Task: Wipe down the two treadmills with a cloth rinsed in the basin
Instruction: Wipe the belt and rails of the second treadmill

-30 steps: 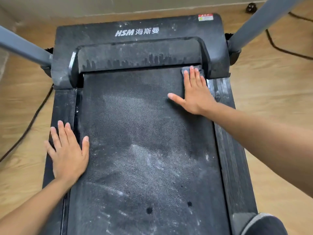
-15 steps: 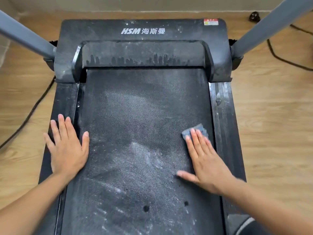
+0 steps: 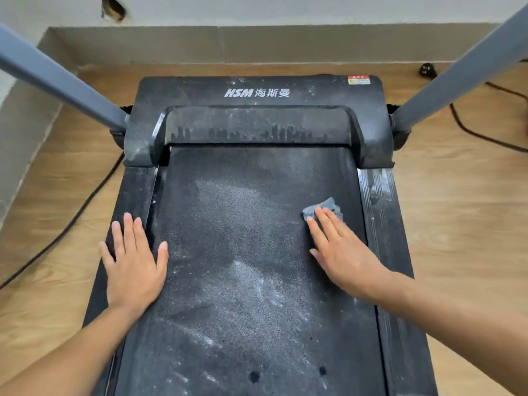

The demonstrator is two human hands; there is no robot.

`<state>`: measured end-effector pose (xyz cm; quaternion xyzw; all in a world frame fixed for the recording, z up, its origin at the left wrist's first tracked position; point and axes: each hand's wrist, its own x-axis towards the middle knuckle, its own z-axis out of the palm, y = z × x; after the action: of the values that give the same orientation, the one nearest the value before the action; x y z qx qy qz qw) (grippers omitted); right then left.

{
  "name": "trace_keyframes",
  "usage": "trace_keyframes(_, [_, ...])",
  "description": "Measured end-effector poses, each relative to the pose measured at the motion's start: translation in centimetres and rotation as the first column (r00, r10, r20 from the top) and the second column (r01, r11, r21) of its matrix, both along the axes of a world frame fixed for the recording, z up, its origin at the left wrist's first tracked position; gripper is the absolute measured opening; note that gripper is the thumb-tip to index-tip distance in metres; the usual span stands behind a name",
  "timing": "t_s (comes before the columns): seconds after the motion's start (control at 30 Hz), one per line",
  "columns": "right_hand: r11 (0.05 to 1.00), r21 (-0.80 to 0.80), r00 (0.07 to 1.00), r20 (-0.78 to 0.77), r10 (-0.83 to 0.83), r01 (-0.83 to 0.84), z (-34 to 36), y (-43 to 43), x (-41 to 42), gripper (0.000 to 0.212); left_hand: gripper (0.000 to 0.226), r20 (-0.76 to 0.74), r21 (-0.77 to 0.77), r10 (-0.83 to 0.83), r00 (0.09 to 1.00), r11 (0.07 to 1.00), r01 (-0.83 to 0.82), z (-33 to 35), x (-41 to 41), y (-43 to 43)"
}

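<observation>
Now, head view: a person is leaning over one treadmill point(image 3: 183, 92) with both hands down on it; the second treadmill and the basin are not showing here.
Right hand: the right hand point(image 3: 343, 252) is lying flat with straight, slightly spread fingers, pressing the cloth down. It is not pinching or curling round it.
Cloth: the small blue-grey cloth point(image 3: 324, 208) is peeking out past the fingertips on the right part of the belt point(image 3: 243, 224), just beside the right side rail point(image 3: 380, 212).
Change: a second ago the cloth was pushing into the far right corner against the hood point(image 3: 257, 124). Half a second ago it was sitting nearer the person, and it is now travelling far again, so the hand is stroking back and forth along the right edge.
Left hand: the left hand point(image 3: 134, 267) is staying where it was, flat with the thumb spread, bracing across the left side rail point(image 3: 134, 190) and the belt's edge.
Dust: a pale dust patch point(image 3: 251, 281) is still lying along the belt's middle, while the right strip is looking darker.
Meaning: the wiping is probably only partway along, with the middle, the left strip and the streaked hood apparently still waiting.
</observation>
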<state>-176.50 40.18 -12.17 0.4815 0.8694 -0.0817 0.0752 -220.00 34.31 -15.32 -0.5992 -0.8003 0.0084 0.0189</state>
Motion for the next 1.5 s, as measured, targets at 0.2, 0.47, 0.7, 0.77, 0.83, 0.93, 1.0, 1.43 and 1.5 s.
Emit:
trace_keyframes(0.2, [1.000,0.023,0.980,-0.197,-0.005,0.010,2.2,0.0,2.2,0.064,0.081,0.026,-0.026,0.010,1.000,1.000,-0.009,0.4,0.3,0.7])
trace_keyframes(0.47, [0.922,-0.383,0.953,-0.253,-0.168,0.061,4.0,4.2,1.9,0.031,0.082,0.027,-0.033,-0.005,1.000,0.999,0.006,0.3,0.1,0.3])
trace_keyframes(0.7, [0.952,0.058,0.854,-0.462,-0.241,0.300,8.2,14.0,2.3,0.030,0.078,0.089,0.019,0.004,0.996,1.000,-0.006,0.9,-0.7,0.5])
trace_keyframes(0.77, [0.950,0.124,0.894,-0.391,-0.218,0.286,7.1,14.4,2.4,0.028,0.078,0.100,0.024,-0.001,0.995,1.000,-0.001,1.1,-0.8,0.5])
trace_keyframes(0.83, [0.964,0.070,0.951,-0.199,-0.237,0.255,5.5,12.7,2.2,0.027,0.078,0.099,0.019,-0.014,0.995,1.000,0.012,1.0,-1.0,0.3])
trace_keyframes(0.93, [0.991,0.058,0.991,0.041,-0.126,0.124,4.1,10.3,2.3,0.034,0.076,0.115,0.015,-0.047,0.992,0.999,0.045,1.3,-1.8,0.1])
trace_keyframes(1.0, [0.998,0.059,0.994,0.107,-0.025,0.018,6.1,10.4,3.2,0.037,0.075,0.131,0.015,-0.092,0.987,0.996,0.091,1.6,-2.7,-0.6])
trace_keyframes(1.43, [0.912,-0.278,0.937,-0.089,-0.337,0.301,6.1,11.0,-0.2,0.072,0.076,0.088,0.076,-0.157,0.984,0.986,0.150,0.1,-2.1,-2.0])
trace_keyframes(1.5, [0.897,-0.250,0.901,-0.147,-0.408,0.365,3.0,10.2,-2.4,0.077,0.071,0.121,0.094,-0.123,0.985,0.989,0.112,0.8,-2.2,-1.2])
